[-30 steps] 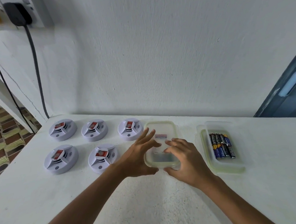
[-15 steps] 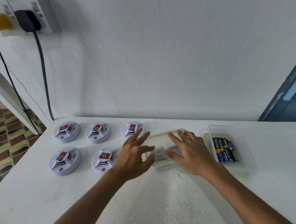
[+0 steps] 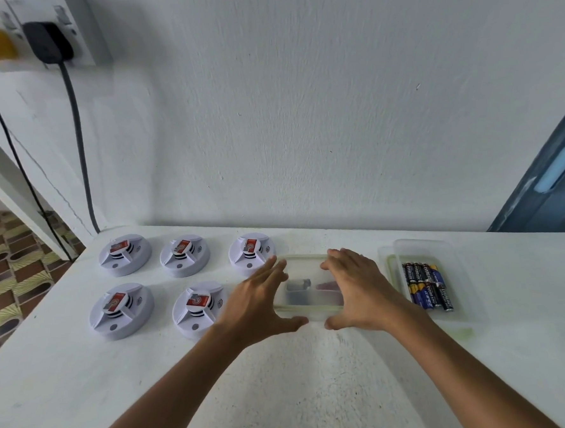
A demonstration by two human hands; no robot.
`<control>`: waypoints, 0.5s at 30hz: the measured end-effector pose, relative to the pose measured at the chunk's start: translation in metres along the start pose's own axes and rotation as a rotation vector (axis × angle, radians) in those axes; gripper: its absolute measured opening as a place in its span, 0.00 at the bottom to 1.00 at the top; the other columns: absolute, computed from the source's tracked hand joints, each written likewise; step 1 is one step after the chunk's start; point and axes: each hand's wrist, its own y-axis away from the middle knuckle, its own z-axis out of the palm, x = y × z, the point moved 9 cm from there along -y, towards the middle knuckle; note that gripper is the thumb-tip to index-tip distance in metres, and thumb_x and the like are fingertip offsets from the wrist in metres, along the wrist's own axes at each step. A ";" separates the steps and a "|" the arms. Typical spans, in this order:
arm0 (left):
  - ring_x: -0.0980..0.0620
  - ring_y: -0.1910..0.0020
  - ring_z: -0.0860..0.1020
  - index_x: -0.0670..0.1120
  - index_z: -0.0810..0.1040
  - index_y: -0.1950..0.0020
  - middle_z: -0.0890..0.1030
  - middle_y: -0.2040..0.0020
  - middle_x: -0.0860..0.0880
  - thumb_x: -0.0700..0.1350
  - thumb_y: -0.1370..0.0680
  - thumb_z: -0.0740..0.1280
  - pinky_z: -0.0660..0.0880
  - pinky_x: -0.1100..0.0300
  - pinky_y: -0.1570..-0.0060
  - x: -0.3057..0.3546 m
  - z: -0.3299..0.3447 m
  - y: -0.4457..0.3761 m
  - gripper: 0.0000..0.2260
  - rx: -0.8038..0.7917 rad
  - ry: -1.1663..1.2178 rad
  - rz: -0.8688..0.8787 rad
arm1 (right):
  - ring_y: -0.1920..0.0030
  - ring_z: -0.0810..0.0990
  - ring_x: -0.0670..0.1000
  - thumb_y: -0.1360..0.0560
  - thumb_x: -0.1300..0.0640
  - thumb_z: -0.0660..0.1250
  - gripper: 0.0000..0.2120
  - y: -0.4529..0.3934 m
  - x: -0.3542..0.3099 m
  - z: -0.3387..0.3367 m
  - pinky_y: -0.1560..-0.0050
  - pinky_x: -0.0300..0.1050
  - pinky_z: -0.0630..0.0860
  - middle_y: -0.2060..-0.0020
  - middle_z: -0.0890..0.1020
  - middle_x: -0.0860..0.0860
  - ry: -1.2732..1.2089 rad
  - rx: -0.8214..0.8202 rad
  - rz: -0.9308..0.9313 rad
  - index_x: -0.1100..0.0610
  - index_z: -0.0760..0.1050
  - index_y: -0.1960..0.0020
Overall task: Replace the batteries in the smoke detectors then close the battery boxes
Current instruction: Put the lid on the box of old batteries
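With the box (image 3: 307, 288) now lowered flat on the table (image 3: 86, 374), my left hand (image 3: 260, 309) and right hand (image 3: 357, 292) press its lid, fingers straight; closing proceeds.

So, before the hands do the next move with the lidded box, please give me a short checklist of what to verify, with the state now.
1. Both hands on the lidded box: ok, left hand and right hand touch its two sides.
2. Lid pressed fully shut: cannot tell.
3. Box of batteries still uncovered: not ok for closing; the batteries lie exposed.
4. Five smoke detectors lie apart from the hands: ok.
5. New batteries fitted in the detectors: cannot tell.
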 end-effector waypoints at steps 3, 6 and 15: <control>0.44 0.38 0.78 0.36 0.76 0.36 0.81 0.40 0.42 0.68 0.35 0.66 0.82 0.50 0.59 0.003 0.000 0.001 0.41 0.020 -0.050 0.025 | 0.28 0.58 0.51 0.39 0.37 0.75 0.46 0.000 -0.001 0.000 0.28 0.48 0.56 0.28 0.60 0.49 -0.011 0.024 0.000 0.53 0.60 0.28; 0.43 0.41 0.80 0.36 0.77 0.38 0.81 0.39 0.40 0.68 0.34 0.67 0.82 0.48 0.58 0.004 0.004 0.001 0.40 0.018 -0.068 0.035 | 0.29 0.59 0.51 0.39 0.37 0.74 0.45 -0.001 0.000 0.001 0.29 0.48 0.58 0.29 0.61 0.50 -0.009 0.030 0.003 0.53 0.61 0.29; 0.45 0.35 0.76 0.37 0.79 0.40 0.80 0.38 0.42 0.66 0.33 0.69 0.81 0.50 0.50 -0.004 0.014 0.002 0.36 -0.013 -0.036 0.008 | 0.28 0.58 0.51 0.38 0.39 0.72 0.42 -0.001 -0.001 0.001 0.29 0.49 0.57 0.28 0.61 0.49 -0.005 0.052 0.019 0.53 0.62 0.29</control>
